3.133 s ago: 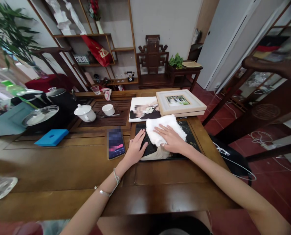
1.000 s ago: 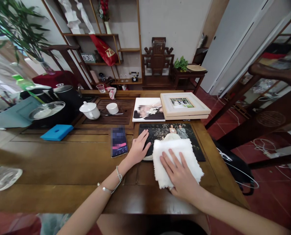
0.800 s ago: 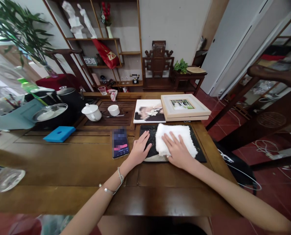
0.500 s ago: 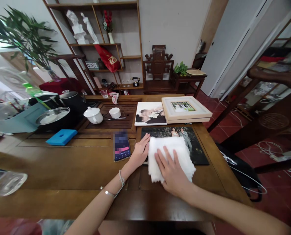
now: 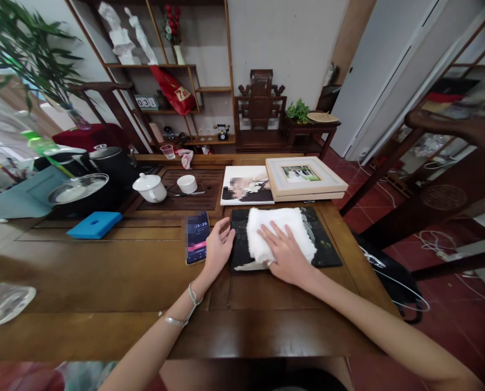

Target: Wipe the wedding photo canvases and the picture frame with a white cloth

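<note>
My right hand (image 5: pixel 286 251) lies flat, fingers spread, on a folded white towel (image 5: pixel 262 225). Under the towel is a dark photo panel (image 5: pixel 327 250), flat on the table; the towel covers most of its picture, and a pale patch shows at its lower left. My left hand (image 5: pixel 220 240) rests at the panel's left edge with loosely bent fingers and nothing in it. Just left of that hand lies a phone (image 5: pixel 197 239) with its screen lit.
Behind the panel lie a white-edged photo print (image 5: pixel 246 185) and stacked pale picture frames (image 5: pixel 307 178). A lidded white teapot (image 5: pixel 150 187) and a small white cup (image 5: pixel 187 184) stand on the tea tray. A blue block (image 5: pixel 94 225) is at left; a wooden chair (image 5: pixel 441 179) stands right.
The towel and my right hand have moved up over the panel, covering the pictured couple and baring its lower left. My left hand has shifted slightly left, its fingers more bent.
</note>
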Demonstrator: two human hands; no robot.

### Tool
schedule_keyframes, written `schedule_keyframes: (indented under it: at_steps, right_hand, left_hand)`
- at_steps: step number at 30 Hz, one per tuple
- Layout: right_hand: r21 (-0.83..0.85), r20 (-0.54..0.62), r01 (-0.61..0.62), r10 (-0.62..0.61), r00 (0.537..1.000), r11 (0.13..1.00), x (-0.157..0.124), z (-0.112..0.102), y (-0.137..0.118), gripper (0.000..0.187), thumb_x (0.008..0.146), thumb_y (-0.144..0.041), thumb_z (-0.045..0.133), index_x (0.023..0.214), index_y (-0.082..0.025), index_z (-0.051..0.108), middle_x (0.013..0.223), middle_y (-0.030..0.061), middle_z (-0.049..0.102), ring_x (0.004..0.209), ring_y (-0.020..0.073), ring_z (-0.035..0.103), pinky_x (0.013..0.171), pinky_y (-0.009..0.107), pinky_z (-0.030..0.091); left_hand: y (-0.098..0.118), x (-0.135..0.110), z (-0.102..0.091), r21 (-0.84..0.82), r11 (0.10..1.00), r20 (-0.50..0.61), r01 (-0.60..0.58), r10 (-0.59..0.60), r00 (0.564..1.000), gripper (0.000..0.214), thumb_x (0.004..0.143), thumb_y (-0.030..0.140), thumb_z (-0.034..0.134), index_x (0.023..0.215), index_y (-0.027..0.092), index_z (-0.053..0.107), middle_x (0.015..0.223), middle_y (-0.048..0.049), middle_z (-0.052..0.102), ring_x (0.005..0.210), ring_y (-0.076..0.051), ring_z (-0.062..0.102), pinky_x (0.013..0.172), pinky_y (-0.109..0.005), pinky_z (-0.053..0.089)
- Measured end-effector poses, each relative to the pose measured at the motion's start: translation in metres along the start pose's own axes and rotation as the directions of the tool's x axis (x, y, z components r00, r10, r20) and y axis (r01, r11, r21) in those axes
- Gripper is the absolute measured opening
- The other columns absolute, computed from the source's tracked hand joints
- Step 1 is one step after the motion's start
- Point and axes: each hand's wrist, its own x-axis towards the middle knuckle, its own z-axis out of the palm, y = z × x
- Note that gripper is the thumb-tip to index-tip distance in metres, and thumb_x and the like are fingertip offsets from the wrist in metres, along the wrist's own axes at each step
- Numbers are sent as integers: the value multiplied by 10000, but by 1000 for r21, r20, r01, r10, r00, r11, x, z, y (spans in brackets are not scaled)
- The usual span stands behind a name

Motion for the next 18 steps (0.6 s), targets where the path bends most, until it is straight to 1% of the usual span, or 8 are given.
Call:
schedule_keyframes:
  at_steps: [2,4,6,7,10,13,16,18]
  right_hand:
    - [-13,-18,104,-104,994,994,-5,4,-19,767,853,-353,540,1529,-100,282,1605,125,234,1481,365,82,1166,624,58]
    - [-39,-39,178,-179,983,983,-12,6,-33,835,849,-440,570,1528,-64,263,1607,175,200,1474,406,50,1146,668,49]
    - [-66,-36,217,-220,975,974,-17,5,-38,889,818,-435,619,1527,-44,250,1601,202,201,1467,428,54,1137,689,72]
    - [-84,-28,233,-236,971,969,-19,4,-38,892,803,-381,642,1527,-41,247,1597,208,210,1465,433,67,1136,690,94]
    - [-179,-68,241,-256,964,954,-21,2,-34,774,815,-148,584,1522,-66,280,1580,199,266,1458,424,137,1128,681,188]
    - [-269,-172,230,-282,944,935,-22,1,-29,606,891,-47,440,1491,-102,371,1532,181,377,1438,387,247,1102,634,315]
    - [-288,-281,278,-359,890,916,-27,-8,-25,509,928,-49,404,1433,-75,458,1452,183,493,1407,371,328,1079,570,400]
    - [-238,-385,320,-392,836,917,-31,-20,-21,484,928,-49,410,1405,-54,490,1407,187,541,1397,359,349,1080,549,414]
  left_hand:
    - [5,0,-4,-57,996,-29,66,-67,997,354,850,309,614,1162,147,578,1308,-177,608,1171,-275,633,910,-375,564]
    - [14,-2,-7,-125,980,-41,154,-161,986,368,866,366,602,1173,166,568,1318,-169,607,1078,-260,679,786,-329,597]
    - [23,-4,-9,-179,962,-50,208,-220,974,388,873,403,596,1200,198,553,1351,-146,591,965,-231,717,659,-274,598]
    - [27,-5,-10,-198,955,-63,221,-237,969,387,866,414,604,1192,211,556,1357,-133,590,924,-222,726,612,-259,594]
    - [38,-6,-11,-269,939,-104,213,-248,963,381,844,428,626,1158,221,567,1307,-116,628,852,-214,741,554,-249,589]
    - [43,-5,-13,-342,920,-119,189,-242,963,386,834,437,628,1143,218,560,1278,-119,649,827,-220,747,533,-249,586]
    - [43,-2,-15,-417,894,-108,167,-231,967,369,846,459,591,1117,209,564,1304,-126,637,823,-209,740,546,-251,578]
    - [41,0,-14,-478,858,-50,187,-239,970,350,864,456,555,1090,192,582,1299,-131,640,809,-187,732,596,-264,579]
